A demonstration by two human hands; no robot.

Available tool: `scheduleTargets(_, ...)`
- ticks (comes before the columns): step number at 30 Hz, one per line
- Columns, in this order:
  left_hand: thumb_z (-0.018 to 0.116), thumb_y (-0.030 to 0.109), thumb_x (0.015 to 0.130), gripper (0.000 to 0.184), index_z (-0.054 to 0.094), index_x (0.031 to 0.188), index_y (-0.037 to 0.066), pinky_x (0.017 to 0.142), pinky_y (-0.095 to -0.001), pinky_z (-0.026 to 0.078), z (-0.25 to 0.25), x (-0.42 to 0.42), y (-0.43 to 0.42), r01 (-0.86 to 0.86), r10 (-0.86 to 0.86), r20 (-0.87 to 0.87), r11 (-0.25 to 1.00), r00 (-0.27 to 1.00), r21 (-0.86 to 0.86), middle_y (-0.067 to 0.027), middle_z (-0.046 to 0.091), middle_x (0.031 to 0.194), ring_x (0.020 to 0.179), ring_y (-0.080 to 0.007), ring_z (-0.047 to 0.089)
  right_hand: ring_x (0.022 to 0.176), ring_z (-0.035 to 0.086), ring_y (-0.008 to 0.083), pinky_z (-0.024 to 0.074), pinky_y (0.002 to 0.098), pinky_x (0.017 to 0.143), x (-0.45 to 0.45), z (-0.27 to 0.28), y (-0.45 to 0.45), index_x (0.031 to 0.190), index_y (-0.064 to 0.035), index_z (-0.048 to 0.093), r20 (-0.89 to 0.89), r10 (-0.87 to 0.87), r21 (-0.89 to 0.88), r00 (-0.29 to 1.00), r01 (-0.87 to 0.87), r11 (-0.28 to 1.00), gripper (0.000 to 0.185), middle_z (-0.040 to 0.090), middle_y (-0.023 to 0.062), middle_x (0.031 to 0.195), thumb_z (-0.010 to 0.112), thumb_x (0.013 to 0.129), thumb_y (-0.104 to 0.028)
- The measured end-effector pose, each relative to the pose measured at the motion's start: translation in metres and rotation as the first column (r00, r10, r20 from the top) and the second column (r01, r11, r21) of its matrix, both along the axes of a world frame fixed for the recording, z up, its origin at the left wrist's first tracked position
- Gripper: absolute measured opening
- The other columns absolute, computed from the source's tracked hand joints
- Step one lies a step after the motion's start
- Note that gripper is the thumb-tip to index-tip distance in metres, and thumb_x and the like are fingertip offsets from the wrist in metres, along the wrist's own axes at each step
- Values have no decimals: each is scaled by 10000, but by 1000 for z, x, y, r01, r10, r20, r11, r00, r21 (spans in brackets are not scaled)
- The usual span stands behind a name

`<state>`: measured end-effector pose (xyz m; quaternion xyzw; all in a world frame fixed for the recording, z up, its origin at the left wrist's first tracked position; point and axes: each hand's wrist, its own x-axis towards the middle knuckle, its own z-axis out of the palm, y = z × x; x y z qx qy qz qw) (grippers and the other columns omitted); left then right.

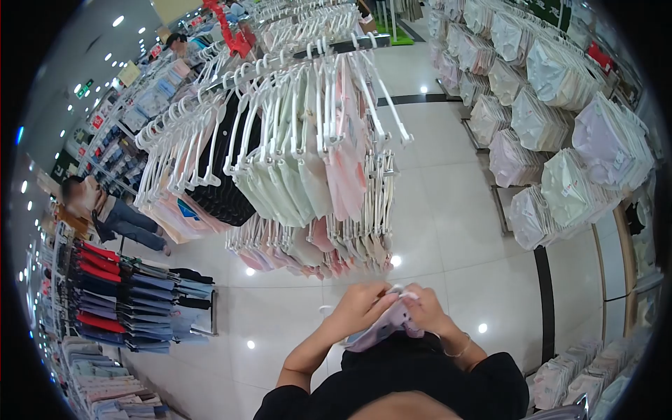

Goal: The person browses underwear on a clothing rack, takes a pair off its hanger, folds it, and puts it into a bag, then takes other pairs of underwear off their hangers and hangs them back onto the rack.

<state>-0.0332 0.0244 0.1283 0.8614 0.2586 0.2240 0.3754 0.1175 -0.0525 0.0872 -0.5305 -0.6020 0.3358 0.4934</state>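
A small lilac garment (381, 329) with darker spots is held up close in front of my body. My left hand (360, 306) is closed on its upper left part, fingers curled inward. At the upper right, my right hand (425, 309), with a bracelet at the wrist, pinches the same garment. A bit of a white hanger (402, 293) shows between the two hands, and a white hook sticks out to the left of my left hand. How the garment sits on the hanger is mostly hidden by my fingers.
Ahead stands a rack of white hangers (315, 112) with pale green, pink and black garments. Underwear hangs in rows on the right wall display (553, 126). Folded dark and red clothes (126, 294) are at the left, near a person (129, 220). The floor (448, 231) is tiled.
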Motion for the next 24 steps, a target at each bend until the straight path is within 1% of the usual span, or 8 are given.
scheduleTargets(2,545,127,674,168,509,785,6,616,-308,385,8,-3,-1,-181,127,231,957,965,228,-136,507,752,695,-278,493,403,428,160,340,246,403,11,-7,7,712,-16,464,-46,-157,158,987,162,974,199,457,88,510,448,778,-204)
scheduleTargets(6,572,125,643,357,456,955,-4,775,-360,334,24,-31,5,-373,290,264,854,920,363,-155,467,960,899,-318,435,469,432,82,336,191,425,31,-2,14,687,-59,457,-545,-432,-20,719,504,864,237,440,-19,534,415,808,-258)
scheduleTargets(9,550,127,653,447,389,1050,-1,813,-335,315,34,-40,13,-509,414,303,762,858,401,-175,453,1013,930,-285,433,463,414,77,327,189,422,35,21,32,679,-82,435,-818,-439,-78,373,684,726,248,410,-15,508,410,811,-290)
scheduleTargets(11,550,138,660,531,327,1123,2,832,-324,304,31,-44,24,-564,464,330,745,822,357,-177,429,1063,974,-256,415,448,390,75,318,194,413,40,32,39,676,-90,420,-880,-343,-54,328,650,758,264,394,-13,503,396,813,-314)
scheduleTargets(15,511,173,714,400,412,1041,-36,750,-281,364,14,-59,35,-342,381,284,923,880,-178,-142,510,942,878,-188,480,411,331,70,290,200,390,39,35,56,677,-110,405,-973,-181,-87,147,489,868,272,386,-21,516,373,816,-342)
scheduleTargets(17,491,157,736,293,485,927,-66,692,-248,385,0,-80,45,-167,242,155,907,958,-386,-113,550,846,796,-156,515,406,326,70,287,199,381,28,44,69,677,-121,405,-979,-203,-171,31,418,892,266,374,-33,505,366,818,-343)
scheduleTargets(20,408,196,789,282,539,797,-53,636,-242,406,6,-95,48,-195,260,51,825,964,-530,-68,566,706,706,-141,525,411,334,73,291,201,379,15,38,83,675,-123,404,-998,-58,-48,28,272,961,269,371,-31,503,364,817,-348)
scheduleTargets(24,354,305,807,381,499,884,-39,705,-275,389,-16,-116,62,79,207,378,783,902,-617,-94,530,856,807,-156,497,480,424,99,361,219,443,-2,49,87,748,-128,455,-965,-250,-216,84,290,932,250,459,-5,579,367,815,-353)
